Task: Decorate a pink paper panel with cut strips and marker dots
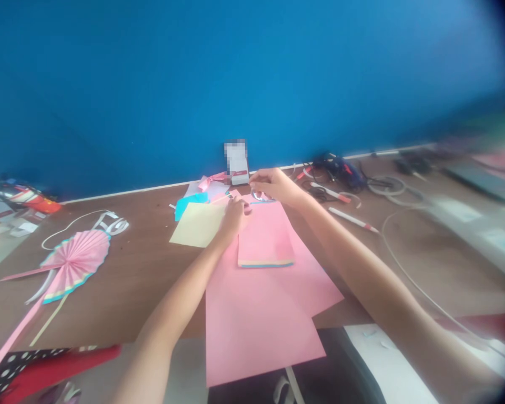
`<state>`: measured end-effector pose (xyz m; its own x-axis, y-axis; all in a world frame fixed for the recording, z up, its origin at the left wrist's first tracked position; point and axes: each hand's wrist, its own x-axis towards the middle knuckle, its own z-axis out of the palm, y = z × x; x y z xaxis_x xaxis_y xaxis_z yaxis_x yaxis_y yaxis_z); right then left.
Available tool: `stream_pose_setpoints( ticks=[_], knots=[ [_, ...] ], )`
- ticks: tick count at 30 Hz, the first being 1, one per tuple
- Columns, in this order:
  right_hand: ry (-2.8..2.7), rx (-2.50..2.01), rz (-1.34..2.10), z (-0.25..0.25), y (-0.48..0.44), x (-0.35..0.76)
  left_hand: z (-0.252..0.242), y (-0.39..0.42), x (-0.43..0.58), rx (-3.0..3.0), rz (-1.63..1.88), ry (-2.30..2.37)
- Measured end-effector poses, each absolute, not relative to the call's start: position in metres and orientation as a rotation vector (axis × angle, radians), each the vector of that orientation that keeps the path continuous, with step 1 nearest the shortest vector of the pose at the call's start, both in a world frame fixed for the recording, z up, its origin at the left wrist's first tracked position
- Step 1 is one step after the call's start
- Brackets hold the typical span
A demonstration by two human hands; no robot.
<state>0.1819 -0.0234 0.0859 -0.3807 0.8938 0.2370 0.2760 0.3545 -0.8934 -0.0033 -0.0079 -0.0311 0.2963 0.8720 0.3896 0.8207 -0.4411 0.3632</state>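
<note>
My left hand [234,214] is closed beside the top left corner of a folded pink paper [265,235], which has yellow and blue strips along its near edge. What those fingers hold, if anything, I cannot make out. My right hand [274,184] reaches over the paper's far edge with bent fingers pinched together. Just under it shows a small whitish ring-shaped thing [261,196], partly hidden by the hand. Larger pink sheets [256,325] lie beneath the folded paper and hang over the table's near edge. A pale yellow sheet [197,224] lies left of my left hand.
A pleated pink paper fan [78,261] lies on the left of the brown table [151,269]. A phone [237,163] leans on the blue wall [252,84]. Blue paper [191,203] sits behind the yellow sheet. A white pen [353,220] and cables [391,188] lie right.
</note>
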Motion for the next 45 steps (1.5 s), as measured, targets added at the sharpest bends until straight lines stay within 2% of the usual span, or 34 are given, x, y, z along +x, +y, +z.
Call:
stream_pose_setpoints(
  ticks=[18, 45],
  knots=[
    [-1.803, -0.797, 1.124, 0.087, -0.029, 0.170, -0.026, -0.008, -0.003, 2.403, 0.908, 1.580],
    [-1.709, -0.869, 1.171, 0.092, -0.029, 0.174, -0.028, -0.008, -0.004, 2.416, 0.964, 1.525]
  ],
)
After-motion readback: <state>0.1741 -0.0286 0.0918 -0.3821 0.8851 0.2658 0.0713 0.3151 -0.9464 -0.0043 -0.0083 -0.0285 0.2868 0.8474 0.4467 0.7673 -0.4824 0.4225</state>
